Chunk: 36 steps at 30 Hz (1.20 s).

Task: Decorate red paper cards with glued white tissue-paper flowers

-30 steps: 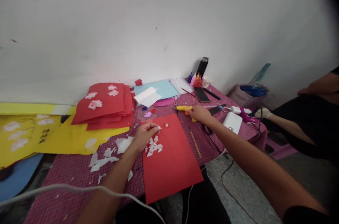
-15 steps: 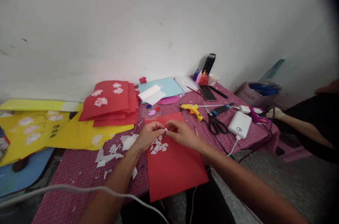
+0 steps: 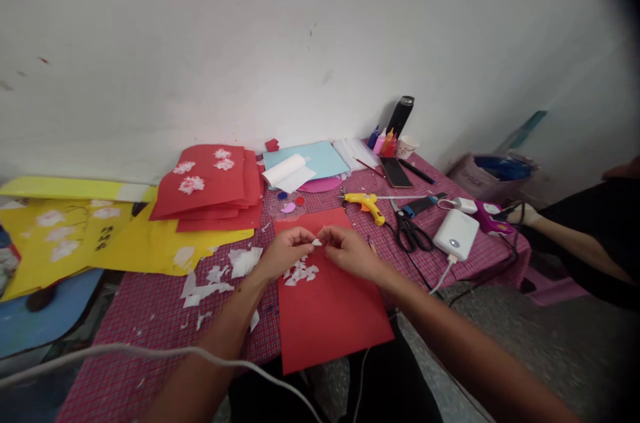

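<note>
A small white paper scrap [image 3: 317, 242] sits between the fingertips of both hands, above a red sheet [image 3: 330, 323]. My left hand [image 3: 286, 253] pinches it between thumb and finger. The fingers of my right hand [image 3: 350, 253] are curled in a pinch at the scrap's other side. Just below my left hand, a small heap of torn white paper bits [image 3: 301, 273] lies on the red sheet. Larger white paper scraps [image 3: 206, 291] are scattered on the checked tablecloth to the left.
Red sheets with white-pink blossoms [image 3: 205, 176] are stacked at back left, over yellow sheets [image 3: 150, 246]. Rightward lie a yellow glue gun [image 3: 367, 203], black scissors [image 3: 411, 233], a phone [image 3: 396, 172] and a white power bank [image 3: 456, 235]. A cable [image 3: 200, 353] crosses in front. Another person's arm [image 3: 570, 233] rests at right.
The paper scrap shows more between my fingertips, and my right thumb has drawn slightly away from the left. The view has shifted a little; the heap on the red sheet looks much the same.
</note>
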Available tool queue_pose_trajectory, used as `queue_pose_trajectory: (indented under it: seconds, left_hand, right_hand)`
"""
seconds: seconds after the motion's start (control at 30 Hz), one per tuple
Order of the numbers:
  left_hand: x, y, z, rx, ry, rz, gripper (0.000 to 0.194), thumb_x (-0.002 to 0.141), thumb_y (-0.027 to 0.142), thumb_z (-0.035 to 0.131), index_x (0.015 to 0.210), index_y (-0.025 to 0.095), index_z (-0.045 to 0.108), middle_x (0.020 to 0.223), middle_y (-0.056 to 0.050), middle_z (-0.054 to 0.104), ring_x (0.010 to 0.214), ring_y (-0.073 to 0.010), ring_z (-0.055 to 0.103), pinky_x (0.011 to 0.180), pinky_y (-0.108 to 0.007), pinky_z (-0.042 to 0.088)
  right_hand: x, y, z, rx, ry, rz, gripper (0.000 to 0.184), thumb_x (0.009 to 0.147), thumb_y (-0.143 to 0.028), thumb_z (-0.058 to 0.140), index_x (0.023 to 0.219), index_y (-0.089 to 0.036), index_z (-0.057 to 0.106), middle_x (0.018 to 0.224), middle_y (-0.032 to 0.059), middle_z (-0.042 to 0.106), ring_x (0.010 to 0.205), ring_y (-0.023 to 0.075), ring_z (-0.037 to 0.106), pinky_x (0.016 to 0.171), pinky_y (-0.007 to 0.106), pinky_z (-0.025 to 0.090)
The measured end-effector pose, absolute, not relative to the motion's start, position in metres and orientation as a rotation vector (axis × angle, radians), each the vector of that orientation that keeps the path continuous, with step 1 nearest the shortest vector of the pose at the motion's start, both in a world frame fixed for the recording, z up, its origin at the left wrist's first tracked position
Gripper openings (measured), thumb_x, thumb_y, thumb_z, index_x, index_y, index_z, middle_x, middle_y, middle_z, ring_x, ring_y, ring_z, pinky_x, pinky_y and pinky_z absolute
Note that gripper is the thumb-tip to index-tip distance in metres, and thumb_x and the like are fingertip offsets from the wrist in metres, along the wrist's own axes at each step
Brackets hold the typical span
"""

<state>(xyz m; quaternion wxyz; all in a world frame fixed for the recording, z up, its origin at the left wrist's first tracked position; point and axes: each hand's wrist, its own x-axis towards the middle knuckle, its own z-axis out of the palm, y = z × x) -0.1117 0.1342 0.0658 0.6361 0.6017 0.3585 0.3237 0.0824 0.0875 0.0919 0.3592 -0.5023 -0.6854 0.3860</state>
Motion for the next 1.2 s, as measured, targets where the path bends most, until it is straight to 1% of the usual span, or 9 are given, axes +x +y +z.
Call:
queue_pose_trajectory:
  seconds: [0.1, 0.33, 0.43, 0.57, 0.67, 0.77, 0.9, 1.07, 1.2]
  left_hand:
    - [-0.112, 0.134, 0.067, 1.367, 0.820, 0.750, 0.014, 0.076, 0.024, 0.072, 0.088, 0.017, 0.069, 0.080, -0.001, 0.068, 0.069, -0.0106, 0.058, 0.064, -0.022, 0.041]
    - [-0.112, 0.132, 0.071, 1.371, 0.829, 0.742, 0.015, 0.075, 0.027, 0.072, 0.086, 0.016, 0.068, 0.076, -0.001, 0.066, 0.064, -0.0101, 0.055, 0.060, -0.021, 0.040]
    - [-0.111, 0.132, 0.072, 1.373, 0.855, 0.739, 0.017, 0.075, 0.029, 0.073, 0.086, 0.016, 0.067, 0.074, 0.000, 0.064, 0.060, -0.0092, 0.052, 0.057, -0.021, 0.039]
    - [-0.112, 0.132, 0.074, 1.395, 0.855, 0.754, 0.020, 0.075, 0.030, 0.073, 0.087, 0.015, 0.067, 0.074, 0.001, 0.064, 0.060, -0.0088, 0.052, 0.057, -0.020, 0.039]
    - [-0.112, 0.132, 0.074, 1.399, 0.848, 0.750, 0.021, 0.074, 0.031, 0.074, 0.086, 0.014, 0.067, 0.073, 0.001, 0.063, 0.060, -0.0086, 0.051, 0.056, -0.020, 0.038]
    - [-0.112, 0.132, 0.073, 1.403, 0.850, 0.736, 0.021, 0.075, 0.032, 0.073, 0.086, 0.014, 0.068, 0.073, 0.000, 0.064, 0.060, -0.0089, 0.052, 0.056, -0.020, 0.038]
    - [-0.113, 0.132, 0.073, 1.411, 0.858, 0.727, 0.021, 0.076, 0.030, 0.072, 0.090, 0.014, 0.070, 0.077, -0.002, 0.067, 0.063, -0.0097, 0.054, 0.059, -0.021, 0.041]
    - [-0.114, 0.133, 0.071, 1.455, 0.838, 0.680, 0.023, 0.080, 0.031, 0.069, 0.095, 0.014, 0.072, 0.083, -0.004, 0.070, 0.069, -0.0117, 0.058, 0.063, -0.022, 0.044]
    - [-0.115, 0.135, 0.068, 1.503, 0.840, 0.665, 0.024, 0.080, 0.031, 0.067, 0.097, 0.014, 0.072, 0.086, -0.004, 0.071, 0.072, -0.0132, 0.060, 0.066, -0.023, 0.045]
  right_hand:
    - [0.082, 0.085, 0.093, -1.291, -1.741, 1.025, 0.029, 0.072, -0.005, 0.049, 0.093, -0.018, 0.064, 0.076, -0.0025, 0.060, 0.064, 0.0111, 0.051, 0.058, 0.020, 0.037]
    - [0.079, 0.080, 0.089, -1.303, -1.697, 1.009, 0.015, 0.080, -0.016, 0.055, 0.094, -0.019, 0.060, 0.080, -0.0018, 0.059, 0.067, 0.0118, 0.051, 0.061, 0.022, 0.040]
    - [0.079, 0.078, 0.084, -1.264, -1.672, 1.009, 0.012, 0.082, -0.016, 0.056, 0.093, -0.020, 0.058, 0.081, -0.0021, 0.058, 0.069, 0.0121, 0.052, 0.061, 0.022, 0.040]
    - [0.077, 0.077, 0.078, -1.236, -1.647, 0.960, 0.014, 0.080, -0.011, 0.054, 0.089, -0.021, 0.056, 0.082, -0.0024, 0.059, 0.070, 0.0125, 0.053, 0.063, 0.023, 0.041]
    - [0.076, 0.075, 0.077, -1.246, -1.650, 0.906, 0.015, 0.080, -0.010, 0.055, 0.089, -0.021, 0.055, 0.082, -0.0024, 0.058, 0.070, 0.0128, 0.053, 0.062, 0.024, 0.041]
    - [0.075, 0.074, 0.077, -1.246, -1.675, 0.869, 0.015, 0.081, -0.011, 0.057, 0.090, -0.022, 0.055, 0.083, -0.0022, 0.059, 0.069, 0.0127, 0.053, 0.062, 0.024, 0.041]
    - [0.075, 0.075, 0.076, -1.240, -1.685, 0.876, 0.017, 0.082, -0.013, 0.059, 0.096, -0.022, 0.056, 0.086, -0.0015, 0.060, 0.068, 0.0125, 0.054, 0.061, 0.024, 0.041]
    - [0.073, 0.077, 0.076, -1.202, -1.687, 0.894, 0.019, 0.085, -0.016, 0.060, 0.103, -0.021, 0.059, 0.088, -0.0001, 0.063, 0.074, 0.0139, 0.058, 0.065, 0.024, 0.044]
    - [0.071, 0.076, 0.080, -1.215, -1.691, 0.888, 0.014, 0.087, -0.018, 0.058, 0.102, -0.020, 0.060, 0.087, 0.0005, 0.064, 0.074, 0.0141, 0.058, 0.066, 0.025, 0.044]
